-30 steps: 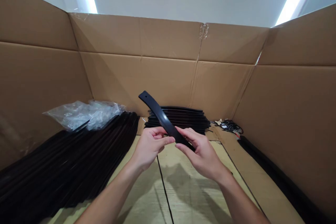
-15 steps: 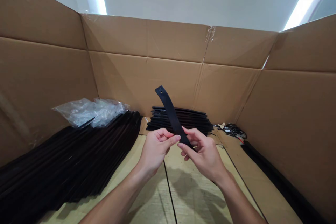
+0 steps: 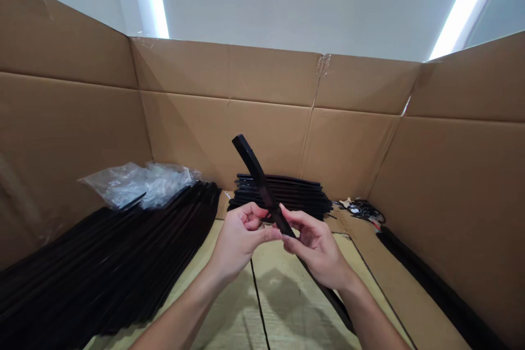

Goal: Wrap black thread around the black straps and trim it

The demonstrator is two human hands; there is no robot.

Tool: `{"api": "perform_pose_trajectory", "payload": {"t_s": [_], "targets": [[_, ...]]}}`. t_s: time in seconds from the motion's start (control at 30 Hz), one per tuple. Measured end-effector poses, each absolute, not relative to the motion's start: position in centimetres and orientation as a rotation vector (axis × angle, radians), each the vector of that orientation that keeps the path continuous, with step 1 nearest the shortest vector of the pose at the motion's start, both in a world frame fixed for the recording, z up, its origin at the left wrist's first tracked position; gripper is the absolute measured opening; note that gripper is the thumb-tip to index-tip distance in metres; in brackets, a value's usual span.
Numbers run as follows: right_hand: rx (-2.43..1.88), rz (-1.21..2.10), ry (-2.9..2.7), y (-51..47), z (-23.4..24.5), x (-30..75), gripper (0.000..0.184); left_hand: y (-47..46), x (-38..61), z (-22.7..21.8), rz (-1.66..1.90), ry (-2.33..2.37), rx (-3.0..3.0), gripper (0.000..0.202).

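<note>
A long black plastic strip (image 3: 254,172) with a hole near its upper end stands tilted up from between my hands. My left hand (image 3: 240,243) pinches it between thumb and fingers. My right hand (image 3: 315,249) grips it just beyond, fingertips close to my left thumb. A thin dark length (image 3: 328,298) runs down below my right hand, perhaps the strip's lower part. Behind the hands lies a low stack of similar black strips (image 3: 279,191).
A large pile of black strips (image 3: 102,262) fills the left, with a clear plastic bag (image 3: 143,186) behind it. Tangled cables (image 3: 361,209) and a long black bundle (image 3: 435,279) lie at right. Cardboard walls (image 3: 225,136) surround the cardboard-covered surface (image 3: 262,306).
The strip has rotated between my hands, now showing more of its edge than its flat face. A dark length has appeared below my right hand, and the view has shifted slightly.
</note>
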State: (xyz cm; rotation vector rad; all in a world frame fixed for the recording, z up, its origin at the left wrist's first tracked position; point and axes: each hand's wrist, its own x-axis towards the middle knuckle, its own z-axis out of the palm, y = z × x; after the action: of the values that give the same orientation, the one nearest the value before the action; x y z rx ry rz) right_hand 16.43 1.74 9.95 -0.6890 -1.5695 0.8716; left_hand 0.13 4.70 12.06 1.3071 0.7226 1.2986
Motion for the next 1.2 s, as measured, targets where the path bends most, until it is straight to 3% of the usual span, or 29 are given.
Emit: {"api": "perform_pose_trajectory", "payload": {"t_s": [0.3, 0.5, 0.77, 1.07, 1.2], "targets": [[-0.774, 0.64, -1.791, 0.9, 10.8, 16.2, 0.032, 4.5, 0.2, 12.6, 1.317, 0.67, 1.208, 0.034], [-0.933, 0.727, -1.631, 0.6, 10.7, 16.3, 0.052, 4.6, -0.1, 12.6, 1.261, 0.612, 1.222, 0.033], [-0.824, 0.98, -1.521, 0.0, 11.4, 16.0, 0.031, 4.4, -0.3, 12.5, 1.126, 0.687, 1.262, 0.045], [-0.935, 0.343, -1.674, 0.5, 10.8, 15.6, 0.016, 3.6, 0.5, 12.3, 1.286, 0.756, 1.194, 0.045], [-0.869, 0.051, -1.789, 1.2, 9.9, 15.5, 0.023, 3.5, 0.7, 12.0, 1.353, 0.751, 1.148, 0.044]]}}
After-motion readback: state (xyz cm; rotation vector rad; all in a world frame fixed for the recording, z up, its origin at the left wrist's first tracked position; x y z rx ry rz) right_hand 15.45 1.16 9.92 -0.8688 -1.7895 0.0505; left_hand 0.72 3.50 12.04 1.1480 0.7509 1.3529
